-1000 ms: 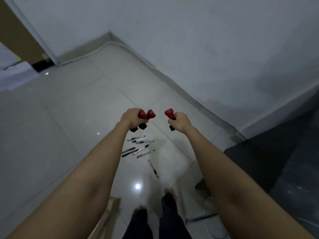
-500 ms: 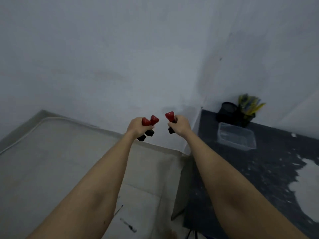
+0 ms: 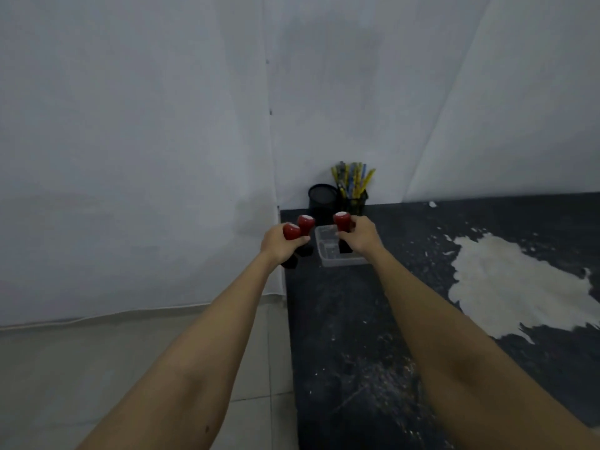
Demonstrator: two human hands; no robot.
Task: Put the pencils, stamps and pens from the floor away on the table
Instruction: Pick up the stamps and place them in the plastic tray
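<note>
Since a moment ago you've carried both hands over the table (image 3: 357, 319): your left hand (image 3: 281, 245) grips two stamps (image 3: 298, 228), your right hand (image 3: 360, 237) pinches one stamp (image 3: 342, 220) above the clear tray (image 3: 328, 259), ready to drop.

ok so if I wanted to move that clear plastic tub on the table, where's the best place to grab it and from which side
Take the clear plastic tub by its near rim, coming from above on the table's front side. It sits upright with its mouth open, so the thin wall can likely be pinched between thumb and fingers. The two black pots crowd its far side, and both hands hold stamps now.
</note>
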